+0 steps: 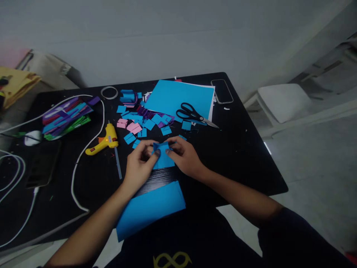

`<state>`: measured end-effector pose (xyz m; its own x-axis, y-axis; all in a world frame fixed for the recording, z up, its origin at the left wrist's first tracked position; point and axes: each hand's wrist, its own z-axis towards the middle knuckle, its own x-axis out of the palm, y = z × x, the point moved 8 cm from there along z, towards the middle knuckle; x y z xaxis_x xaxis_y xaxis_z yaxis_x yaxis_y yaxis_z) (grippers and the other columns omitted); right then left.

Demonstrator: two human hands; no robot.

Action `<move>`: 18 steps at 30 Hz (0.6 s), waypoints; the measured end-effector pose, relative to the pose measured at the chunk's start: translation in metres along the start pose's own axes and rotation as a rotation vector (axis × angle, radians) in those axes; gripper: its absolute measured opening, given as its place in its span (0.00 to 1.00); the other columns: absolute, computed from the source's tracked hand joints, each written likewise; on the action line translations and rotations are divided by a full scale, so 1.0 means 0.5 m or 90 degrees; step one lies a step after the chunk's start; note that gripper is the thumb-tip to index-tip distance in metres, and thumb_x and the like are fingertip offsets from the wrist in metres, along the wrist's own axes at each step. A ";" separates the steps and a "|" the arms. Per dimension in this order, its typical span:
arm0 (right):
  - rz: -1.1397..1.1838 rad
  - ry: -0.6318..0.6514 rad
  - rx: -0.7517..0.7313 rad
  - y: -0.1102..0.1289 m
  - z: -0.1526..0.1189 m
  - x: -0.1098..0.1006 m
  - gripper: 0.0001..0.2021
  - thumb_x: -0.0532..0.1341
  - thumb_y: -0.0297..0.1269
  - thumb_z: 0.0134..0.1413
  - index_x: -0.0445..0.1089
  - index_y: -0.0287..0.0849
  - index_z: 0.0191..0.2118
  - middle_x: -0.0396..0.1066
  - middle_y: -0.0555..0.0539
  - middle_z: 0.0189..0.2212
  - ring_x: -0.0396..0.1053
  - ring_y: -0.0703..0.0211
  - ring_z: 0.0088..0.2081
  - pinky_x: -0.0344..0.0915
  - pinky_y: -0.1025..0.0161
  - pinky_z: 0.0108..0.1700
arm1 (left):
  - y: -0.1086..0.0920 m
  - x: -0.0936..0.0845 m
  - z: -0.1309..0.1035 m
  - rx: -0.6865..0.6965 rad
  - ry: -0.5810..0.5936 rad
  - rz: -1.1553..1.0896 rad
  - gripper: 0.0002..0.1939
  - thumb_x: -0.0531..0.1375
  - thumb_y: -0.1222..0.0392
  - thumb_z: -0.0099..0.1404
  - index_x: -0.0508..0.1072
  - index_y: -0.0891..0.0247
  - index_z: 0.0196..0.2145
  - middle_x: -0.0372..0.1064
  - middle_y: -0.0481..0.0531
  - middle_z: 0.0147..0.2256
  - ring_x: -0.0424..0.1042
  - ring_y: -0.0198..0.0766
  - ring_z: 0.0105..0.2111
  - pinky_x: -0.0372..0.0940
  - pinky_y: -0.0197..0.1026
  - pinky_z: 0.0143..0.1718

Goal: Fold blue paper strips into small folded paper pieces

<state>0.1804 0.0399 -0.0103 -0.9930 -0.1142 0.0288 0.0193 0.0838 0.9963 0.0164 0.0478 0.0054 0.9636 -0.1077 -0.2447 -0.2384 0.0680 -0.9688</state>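
A small blue paper piece with a raised fold along its far edge is held between both hands above the black table. My left hand pinches its left side, thumb on top. At its right side my right hand grips it in the same way, fingers curled behind. Nearer my body lies a larger blue sheet, partly under my left forearm. Small folded blue pieces and pink pieces are scattered just beyond the hands.
Black scissors rest on a blue sheet at the back. To the left are a yellow glue gun, a white cable, bundled coloured strips and a tape ring. A phone lies at the back right.
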 end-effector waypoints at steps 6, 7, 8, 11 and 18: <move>0.134 0.027 0.000 0.017 0.003 -0.001 0.09 0.67 0.36 0.55 0.75 0.46 0.43 0.74 0.53 0.30 0.68 0.62 0.30 0.63 0.64 0.33 | -0.004 0.009 0.009 -0.056 0.053 -0.184 0.09 0.69 0.59 0.62 0.81 0.59 0.41 0.66 0.44 0.24 0.61 0.31 0.24 0.58 0.34 0.27; 0.159 0.038 0.006 0.017 0.005 0.000 0.09 0.68 0.36 0.54 0.76 0.46 0.42 0.75 0.52 0.31 0.69 0.62 0.31 0.64 0.64 0.34 | -0.002 0.012 0.008 -0.081 0.065 -0.230 0.09 0.69 0.59 0.61 0.81 0.59 0.41 0.67 0.44 0.24 0.62 0.32 0.24 0.59 0.35 0.28; 0.185 0.049 0.015 0.017 0.006 0.001 0.09 0.68 0.36 0.53 0.76 0.46 0.41 0.75 0.52 0.31 0.69 0.62 0.31 0.64 0.64 0.35 | 0.001 0.016 0.007 -0.109 0.080 -0.273 0.09 0.69 0.58 0.60 0.81 0.59 0.40 0.68 0.45 0.25 0.64 0.32 0.24 0.60 0.35 0.27; 0.249 0.069 0.053 0.010 0.009 0.002 0.10 0.67 0.34 0.50 0.78 0.46 0.40 0.75 0.53 0.30 0.68 0.63 0.30 0.65 0.64 0.34 | 0.007 0.028 0.003 -0.178 0.123 -0.348 0.12 0.68 0.58 0.58 0.81 0.60 0.41 0.72 0.48 0.27 0.67 0.34 0.22 0.62 0.37 0.25; 0.315 0.074 0.102 0.006 0.012 0.004 0.10 0.67 0.44 0.52 0.78 0.43 0.36 0.73 0.48 0.31 0.71 0.56 0.35 0.72 0.59 0.38 | -0.007 0.017 0.011 -0.137 0.092 -0.272 0.11 0.65 0.57 0.56 0.79 0.62 0.36 0.73 0.52 0.29 0.71 0.40 0.27 0.67 0.41 0.29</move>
<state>0.1775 0.0459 -0.0078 -0.8501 -0.1306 0.5101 0.4551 0.3049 0.8366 0.0258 0.0521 0.0069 0.9575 -0.2185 0.1881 0.1403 -0.2171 -0.9660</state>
